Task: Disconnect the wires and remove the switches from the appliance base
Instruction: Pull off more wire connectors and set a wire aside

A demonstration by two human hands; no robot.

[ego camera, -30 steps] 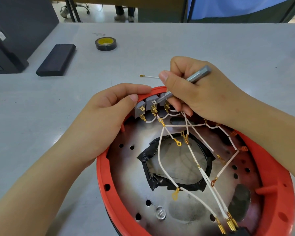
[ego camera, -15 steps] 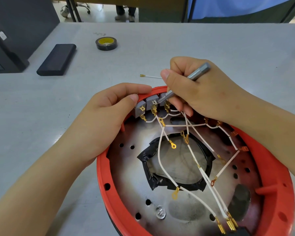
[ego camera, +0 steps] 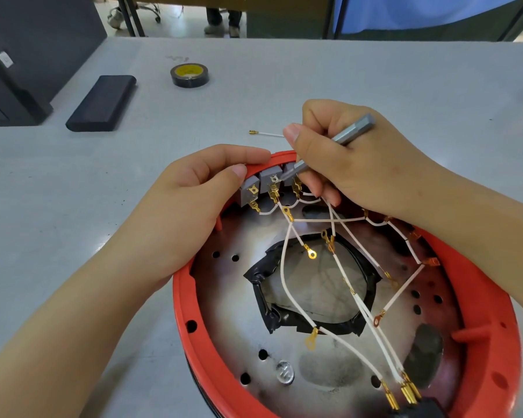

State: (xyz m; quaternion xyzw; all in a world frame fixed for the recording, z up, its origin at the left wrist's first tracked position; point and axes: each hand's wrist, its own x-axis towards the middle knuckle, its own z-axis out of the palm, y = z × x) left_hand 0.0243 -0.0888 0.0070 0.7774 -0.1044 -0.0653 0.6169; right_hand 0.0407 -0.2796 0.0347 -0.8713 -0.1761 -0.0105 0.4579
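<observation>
The red appliance base (ego camera: 492, 303) lies upside down in front of me, its metal plate showing. Three grey switches (ego camera: 267, 181) sit in a row at its far rim, with white wires (ego camera: 287, 285) and gold terminals fanning out over the plate. My left hand (ego camera: 187, 212) grips the red rim beside the leftmost switch, thumb on the inside. My right hand (ego camera: 354, 164) holds a grey metal driver bit (ego camera: 352, 132) like a pen, its tip on the top terminal of the middle switch. One loose white wire (ego camera: 266, 133) lies on the table beyond the base.
A roll of black tape (ego camera: 189, 75) with a yellow core and a flat black case (ego camera: 101, 103) lie farther back on the grey table (ego camera: 73, 188). A dark box (ego camera: 18, 64) stands at the back left. Chair legs and a person's feet show beyond the table.
A ring terminal on a short white wire over the black-taped opening has swung slightly left and down. Both hands stay almost still.
</observation>
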